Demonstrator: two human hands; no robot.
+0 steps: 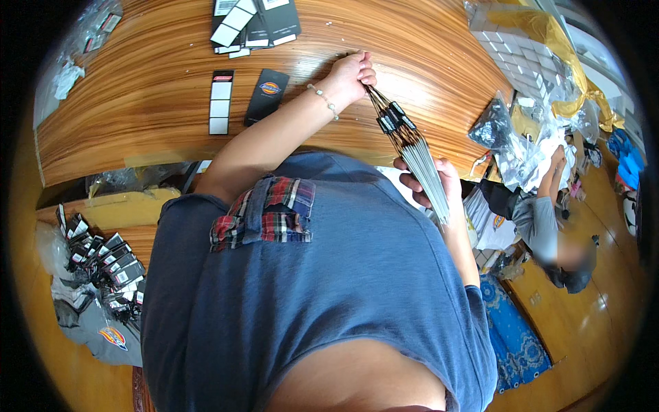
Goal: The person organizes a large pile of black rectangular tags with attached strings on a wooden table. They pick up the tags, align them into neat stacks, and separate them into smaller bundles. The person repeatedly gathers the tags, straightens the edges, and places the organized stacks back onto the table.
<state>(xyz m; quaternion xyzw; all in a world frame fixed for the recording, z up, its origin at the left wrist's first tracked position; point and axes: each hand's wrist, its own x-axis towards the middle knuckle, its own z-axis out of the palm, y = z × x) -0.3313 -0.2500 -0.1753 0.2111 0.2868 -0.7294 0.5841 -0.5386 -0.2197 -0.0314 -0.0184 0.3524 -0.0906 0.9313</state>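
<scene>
While left fingers pinch its black cords, right fingers hold the fanned, pale-edged tag stack.

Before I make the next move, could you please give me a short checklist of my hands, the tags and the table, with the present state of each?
1. Left hand closed on the cords: ok.
2. Right hand supporting the tag bundle: ok.
3. Cords free of tangles: cannot tell; they run too close together.
4. White-panelled tag and black tag lying apart on the table: ok.
5. Tag pile at the far side squared up: not ok; its tags lie at different angles.
</scene>
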